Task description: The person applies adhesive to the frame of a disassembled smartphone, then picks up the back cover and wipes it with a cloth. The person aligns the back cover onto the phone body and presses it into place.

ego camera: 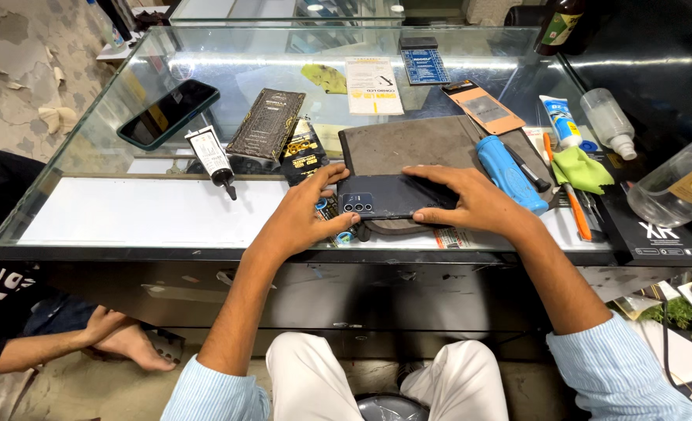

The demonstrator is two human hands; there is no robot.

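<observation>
Left hand [303, 214] and right hand [470, 201] clamped fingers on ends of dark rectangular camera-side-up smartphone [389, 201], over grey work mat [416, 144], blue-handled screwdriver [508, 173] just beside

— Where does the view look from?
— From the person's head, tilted steeply down and forward over a glass counter [151, 210], close enough that both forearms fill the lower middle of the frame.
— Any second view?
— Just this one.

1. A small phone repair shop: the glass display-case bench [88, 148] carries a blue screwdriver [509, 173], glue tubes [215, 160] and a grey work mat [408, 144].
2. Packaged phone parts [268, 123] lie near its far edge.
3. Peeling wall [26, 70] at left.
</observation>
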